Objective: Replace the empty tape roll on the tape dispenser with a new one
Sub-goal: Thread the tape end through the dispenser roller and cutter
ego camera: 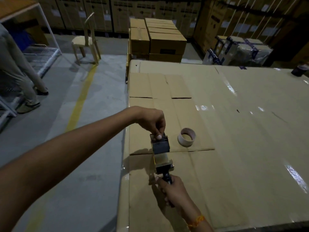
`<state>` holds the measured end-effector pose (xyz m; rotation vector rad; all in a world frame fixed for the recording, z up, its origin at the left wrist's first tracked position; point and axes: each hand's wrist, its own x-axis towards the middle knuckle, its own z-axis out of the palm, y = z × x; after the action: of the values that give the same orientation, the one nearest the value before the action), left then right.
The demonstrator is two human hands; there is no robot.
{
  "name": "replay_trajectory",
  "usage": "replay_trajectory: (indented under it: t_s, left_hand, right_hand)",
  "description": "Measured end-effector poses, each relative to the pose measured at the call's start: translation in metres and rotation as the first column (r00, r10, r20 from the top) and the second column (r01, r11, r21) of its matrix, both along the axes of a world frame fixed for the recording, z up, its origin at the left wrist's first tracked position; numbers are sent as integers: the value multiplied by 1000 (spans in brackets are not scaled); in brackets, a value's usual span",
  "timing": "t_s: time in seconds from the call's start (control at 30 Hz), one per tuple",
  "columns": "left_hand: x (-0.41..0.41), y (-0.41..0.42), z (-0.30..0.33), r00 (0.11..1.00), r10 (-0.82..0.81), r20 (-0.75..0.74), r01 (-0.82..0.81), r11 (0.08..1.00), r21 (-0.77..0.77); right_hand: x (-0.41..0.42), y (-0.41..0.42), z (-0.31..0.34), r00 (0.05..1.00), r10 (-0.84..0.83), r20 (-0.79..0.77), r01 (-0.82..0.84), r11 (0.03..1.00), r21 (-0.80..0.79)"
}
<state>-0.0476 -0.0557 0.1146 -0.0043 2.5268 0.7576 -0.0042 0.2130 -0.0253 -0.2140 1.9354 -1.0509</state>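
A black hand-held tape dispenser hangs just above the cardboard-covered table, near its left edge. My right hand grips its black handle from below. My left hand pinches the dispenser's front end from above with fingertips and thumb. A roll of brownish tape shows inside the dispenser frame. Just to the right, a thin whitish empty roll core stands on a flattened carton sheet, apart from both hands.
A dark roll-like object sits at the table's far right. Stacked cartons stand behind the table. On the floor to the left are a wooden chair, a yellow line, wire racks and a standing person's legs.
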Motion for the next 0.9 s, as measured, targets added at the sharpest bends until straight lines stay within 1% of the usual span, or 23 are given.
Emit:
replay_trajectory:
  t_s: [0.2, 0.37, 0.5, 0.6, 0.7, 0.8, 0.9]
  left_hand:
    - [-15, 11, -12, 999, -30, -13, 27, 985, -169]
    - [-22, 13, -14, 998, -50, -44, 38, 972, -234]
    - [-28, 8, -20, 998, -37, -52, 24, 975, -221]
    - [-34, 6, -29, 998, -43, -34, 35, 977, -212]
    - [-41, -2, -34, 999, -6, -49, -5, 977, -213]
    - [-45, -11, -40, 1000, 18, -7, -19, 982, -186]
    - [-46, -13, -50, 999, 5, 32, -1, 993, -121]
  right_hand:
    - [4, 1, 13, 998, -23, 66, 26, 999, -40]
    - [10, -2, 19, 985, -75, 156, 86, 994, -63]
    - [10, -2, 13, 985, -66, 159, 80, 994, -81]
    - [9, -3, 8, 989, -75, 127, 83, 995, -58]
    - [12, 0, 6, 992, -80, 98, 83, 996, -25]
    - [15, 4, 6, 997, -52, 58, 52, 999, -4]
    - [16, 3, 3, 998, -45, 43, 45, 999, 4]
